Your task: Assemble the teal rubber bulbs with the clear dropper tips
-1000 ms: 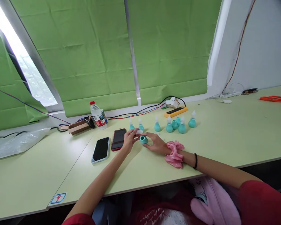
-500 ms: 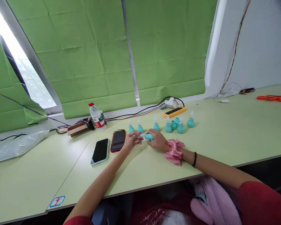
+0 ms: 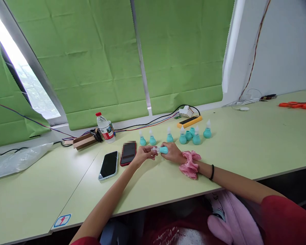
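Two hands meet over one small teal rubber bulb with a translucent white nozzle (image 3: 161, 149), held on its side just above the pale green table (image 3: 244, 149), in front of the row of matching bulbs (image 3: 183, 135) standing upright (six of them with nozzles on, by my count). My right hand (image 3: 172, 153), pink fabric scrunchie (image 3: 190, 164) at the wrist, is closed around the teal body; my left hand (image 3: 142, 155) pinches the nozzle end between fingertips. I judge the bulb light and soft, likely to squash if squeezed hard, so its round belly is the place to hold, while the stiffer nozzle suits a fingertip pinch. Two smartphones, one black (image 3: 109, 164), one red-cased (image 3: 129, 152), lie just left of my hands.
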A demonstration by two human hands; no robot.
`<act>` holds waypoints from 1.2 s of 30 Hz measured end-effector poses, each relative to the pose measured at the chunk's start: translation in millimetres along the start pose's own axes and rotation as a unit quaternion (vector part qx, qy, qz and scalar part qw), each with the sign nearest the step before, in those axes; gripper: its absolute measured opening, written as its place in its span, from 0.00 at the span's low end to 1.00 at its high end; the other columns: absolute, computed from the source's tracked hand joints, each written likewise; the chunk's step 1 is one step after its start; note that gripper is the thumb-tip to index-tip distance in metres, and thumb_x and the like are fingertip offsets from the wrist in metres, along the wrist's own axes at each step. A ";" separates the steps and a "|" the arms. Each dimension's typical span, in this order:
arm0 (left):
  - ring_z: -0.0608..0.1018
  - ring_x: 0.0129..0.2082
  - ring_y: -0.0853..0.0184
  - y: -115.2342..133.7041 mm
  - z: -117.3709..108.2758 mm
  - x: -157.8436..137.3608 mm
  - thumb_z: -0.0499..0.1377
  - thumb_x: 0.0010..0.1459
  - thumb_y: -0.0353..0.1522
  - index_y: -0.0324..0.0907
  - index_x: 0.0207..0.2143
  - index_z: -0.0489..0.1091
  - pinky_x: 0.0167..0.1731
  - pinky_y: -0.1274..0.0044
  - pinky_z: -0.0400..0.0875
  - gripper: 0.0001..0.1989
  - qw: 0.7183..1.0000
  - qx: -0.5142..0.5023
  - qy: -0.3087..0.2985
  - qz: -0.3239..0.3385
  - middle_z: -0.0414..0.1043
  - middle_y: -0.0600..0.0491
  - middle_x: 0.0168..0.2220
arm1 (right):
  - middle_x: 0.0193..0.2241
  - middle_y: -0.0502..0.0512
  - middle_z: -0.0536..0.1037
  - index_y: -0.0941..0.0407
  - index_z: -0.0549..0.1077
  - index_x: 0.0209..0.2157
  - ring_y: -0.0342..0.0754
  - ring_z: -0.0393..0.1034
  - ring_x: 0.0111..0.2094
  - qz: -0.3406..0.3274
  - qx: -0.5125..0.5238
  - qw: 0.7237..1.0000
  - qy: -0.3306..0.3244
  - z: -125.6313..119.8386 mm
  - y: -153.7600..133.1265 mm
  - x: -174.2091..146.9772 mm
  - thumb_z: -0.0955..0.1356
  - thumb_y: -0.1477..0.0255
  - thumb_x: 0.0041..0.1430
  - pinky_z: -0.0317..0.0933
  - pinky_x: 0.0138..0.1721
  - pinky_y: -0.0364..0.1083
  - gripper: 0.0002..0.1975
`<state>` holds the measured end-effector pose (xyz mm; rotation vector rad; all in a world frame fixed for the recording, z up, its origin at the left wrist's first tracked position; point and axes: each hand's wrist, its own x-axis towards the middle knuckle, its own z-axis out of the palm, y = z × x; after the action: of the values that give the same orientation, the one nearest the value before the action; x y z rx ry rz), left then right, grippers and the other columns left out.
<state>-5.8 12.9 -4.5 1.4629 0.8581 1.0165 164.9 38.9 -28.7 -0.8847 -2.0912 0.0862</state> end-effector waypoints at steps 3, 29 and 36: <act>0.68 0.18 0.74 2.4 -1.8 -2.1 0.63 0.38 0.37 0.32 0.33 0.69 0.18 0.80 0.64 0.20 1.000 0.018 0.007 0.018 0.69 0.50 0.21 | 0.24 0.53 0.70 0.59 0.65 0.28 0.44 0.64 0.26 -0.038 -0.025 0.999 0.001 0.1 0.3 -1.1 0.63 0.78 0.40 0.55 0.27 0.41 0.08; 0.66 0.17 0.75 -1.8 16.1 -13.6 0.60 0.43 0.37 0.36 0.30 0.70 0.16 0.82 0.63 0.14 0.971 0.204 -0.016 0.126 0.67 0.51 0.24 | 0.12 0.43 0.57 0.58 0.66 0.24 0.35 0.49 0.12 0.219 0.362 0.816 -0.393 -31.0 -1.1 11.6 0.67 0.71 0.38 0.37 0.12 0.38 0.09; 0.69 0.26 0.70 11.4 15.2 -13.4 0.59 0.44 0.36 0.39 0.34 0.70 0.24 0.82 0.64 0.14 0.959 0.221 0.051 0.169 0.69 0.51 0.27 | 0.15 0.46 0.64 0.59 0.68 0.26 0.35 0.53 0.14 0.197 0.446 0.798 -0.354 -33.3 -9.8 15.4 0.68 0.66 0.41 0.42 0.14 0.38 0.11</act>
<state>3.1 -6.6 4.6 2.0013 0.9724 1.2100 177.5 33.2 6.6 -0.6904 -2.0516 1.7076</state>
